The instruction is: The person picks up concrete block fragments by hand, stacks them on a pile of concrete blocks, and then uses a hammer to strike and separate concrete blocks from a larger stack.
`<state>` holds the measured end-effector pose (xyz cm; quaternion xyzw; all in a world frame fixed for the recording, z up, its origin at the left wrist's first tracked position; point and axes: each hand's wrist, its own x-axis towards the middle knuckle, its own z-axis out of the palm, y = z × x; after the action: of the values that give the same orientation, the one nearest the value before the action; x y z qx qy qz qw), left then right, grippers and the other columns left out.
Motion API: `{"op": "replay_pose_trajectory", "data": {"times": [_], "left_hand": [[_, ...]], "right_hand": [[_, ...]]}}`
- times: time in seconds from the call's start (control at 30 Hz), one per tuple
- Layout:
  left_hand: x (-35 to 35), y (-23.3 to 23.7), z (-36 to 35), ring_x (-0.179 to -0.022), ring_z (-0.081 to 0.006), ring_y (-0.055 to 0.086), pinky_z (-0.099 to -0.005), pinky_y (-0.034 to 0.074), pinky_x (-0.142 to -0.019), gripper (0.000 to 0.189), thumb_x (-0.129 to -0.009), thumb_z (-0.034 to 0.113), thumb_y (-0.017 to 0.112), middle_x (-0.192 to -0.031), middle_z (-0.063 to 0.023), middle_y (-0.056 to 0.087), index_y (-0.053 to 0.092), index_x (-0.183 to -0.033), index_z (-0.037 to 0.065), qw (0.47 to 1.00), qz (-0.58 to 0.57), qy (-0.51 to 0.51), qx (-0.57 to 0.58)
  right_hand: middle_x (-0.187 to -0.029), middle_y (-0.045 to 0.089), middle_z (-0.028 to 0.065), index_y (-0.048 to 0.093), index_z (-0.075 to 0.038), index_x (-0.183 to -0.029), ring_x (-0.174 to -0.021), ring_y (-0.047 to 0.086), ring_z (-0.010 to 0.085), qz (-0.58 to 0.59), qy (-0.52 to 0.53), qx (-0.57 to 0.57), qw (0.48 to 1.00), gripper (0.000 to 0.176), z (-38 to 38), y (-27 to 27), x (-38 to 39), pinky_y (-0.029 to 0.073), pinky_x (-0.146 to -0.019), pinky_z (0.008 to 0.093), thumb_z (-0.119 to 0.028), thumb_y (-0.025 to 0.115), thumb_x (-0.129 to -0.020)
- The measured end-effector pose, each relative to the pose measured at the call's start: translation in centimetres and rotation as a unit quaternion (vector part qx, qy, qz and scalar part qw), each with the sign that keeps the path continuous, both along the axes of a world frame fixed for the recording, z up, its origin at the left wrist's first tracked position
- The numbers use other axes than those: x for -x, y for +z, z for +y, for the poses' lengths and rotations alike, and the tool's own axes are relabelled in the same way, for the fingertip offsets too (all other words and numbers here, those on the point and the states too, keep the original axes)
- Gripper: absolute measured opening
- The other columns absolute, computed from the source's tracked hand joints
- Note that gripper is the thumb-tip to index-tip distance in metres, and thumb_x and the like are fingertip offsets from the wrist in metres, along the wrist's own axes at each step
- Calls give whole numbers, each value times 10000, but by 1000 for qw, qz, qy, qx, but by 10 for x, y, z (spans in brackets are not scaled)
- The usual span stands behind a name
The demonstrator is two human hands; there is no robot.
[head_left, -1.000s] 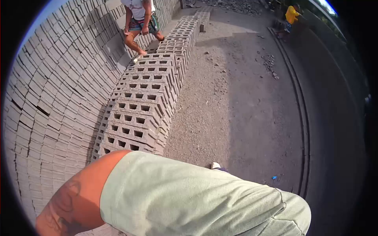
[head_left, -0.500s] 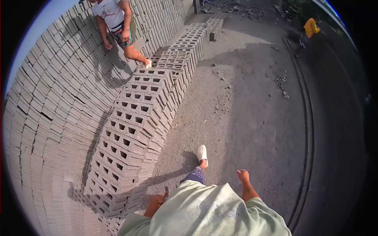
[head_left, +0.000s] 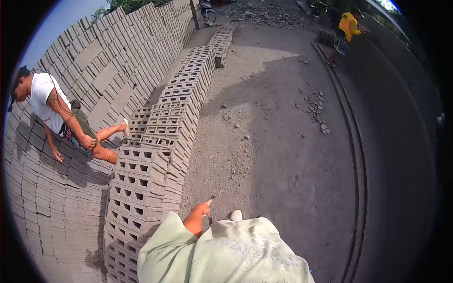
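My left hand (head_left: 201, 209) is in front of my body, its fingers closed around a thin, pale stick-like object (head_left: 210, 200) with a dark end. Its exact kind is too small to tell. Below and to the left of that hand stands the long row of hollow concrete blocks (head_left: 134, 193), apart from it. I cannot see my right hand; my pale green shirt (head_left: 245, 254) fills the lower part of the view. One white clog (head_left: 236, 215) shows just past the shirt.
A person in a white shirt (head_left: 45, 94) is on the left between the block row and the tall block wall (head_left: 52, 188). Farther off, a person in yellow (head_left: 349, 26) stands by the right-hand track (head_left: 347, 108). Rubble (head_left: 317, 111) lies on the ground; a motorcycle (head_left: 207, 12) is parked behind.
My left hand has swung forward with the stick-like object. My right hand has gone out of view. The white-shirted person appears farther left and lower, and the view has tilted up.
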<state>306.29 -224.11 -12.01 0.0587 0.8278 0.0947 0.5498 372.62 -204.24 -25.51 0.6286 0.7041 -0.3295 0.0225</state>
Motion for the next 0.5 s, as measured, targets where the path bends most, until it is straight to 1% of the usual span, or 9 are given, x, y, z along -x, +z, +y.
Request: {"op": "replay_pose_trajectory", "data": {"times": [0.07,0.1,0.17,0.2,0.3,0.37,0.4,0.47,0.5], "left_hand": [[71,-4,53,-537,-185,561,-323,444,-451,558,-752,81,565,-759,-104,593,370,-1271,141,995,62,35,-74],[102,1,81,-537,-185,561,-323,444,-451,558,-752,81,565,-759,-104,593,370,-1271,141,994,69,30,-74],[159,12,138,-504,-166,521,-318,414,-381,706,-741,38,601,-742,-100,562,247,-1347,116,975,120,80,-170],[180,15,164,-504,-166,521,-318,414,-381,706,-741,38,601,-742,-100,562,247,-1347,116,974,127,81,-171],[231,31,237,-520,-193,558,-321,459,-436,562,-745,46,547,-778,-119,584,354,-1269,105,964,131,124,-195],[247,18,273,-528,-191,568,-322,462,-441,503,-749,48,546,-790,-123,589,387,-1225,89,964,158,130,-172],[252,9,286,-540,-186,577,-323,458,-438,460,-750,51,552,-774,-121,593,413,-1187,85,965,160,133,-163],[271,-21,302,-493,-153,527,-324,437,-413,604,-737,51,603,-717,-100,557,366,-1289,113,989,74,89,-95],[276,-30,309,-551,-177,557,-348,459,-475,524,-746,117,604,-738,-107,579,430,-1240,93,995,57,67,-47]], "right_hand": [[-620,582,89,615,56,-788,-592,578,171,93,-125,107,982,267,29,-2,81,470,-535,323,-194,678,-720],[-627,585,88,616,56,-796,-594,580,170,125,-151,136,971,264,47,-6,120,471,-535,323,-191,677,-723],[-641,591,86,618,55,-813,-599,583,169,170,-170,180,954,260,89,-17,192,474,-534,322,-184,675,-728],[-649,594,85,618,55,-821,-602,585,168,187,-174,198,946,259,113,-21,226,475,-534,322,-181,674,-731],[-670,602,83,621,55,-845,-609,590,166,223,-164,210,938,254,205,-44,301,479,-534,322,-171,670,-739],[-717,621,94,620,56,-894,-639,608,174,218,-189,181,940,254,298,-24,341,486,-544,313,-156,657,-760],[-758,636,107,617,58,-934,-666,624,182,207,-217,164,940,258,344,32,374,493,-554,304,-145,644,-778],[-760,637,124,621,61,-933,-664,625,197,199,-273,191,922,248,443,10,412,498,-563,284,-136,639,-784],[-692,618,67,642,30,-915,-597,584,153,228,-241,167,928,257,495,-2,434,464,-500,266,-197,620,-794]]}}
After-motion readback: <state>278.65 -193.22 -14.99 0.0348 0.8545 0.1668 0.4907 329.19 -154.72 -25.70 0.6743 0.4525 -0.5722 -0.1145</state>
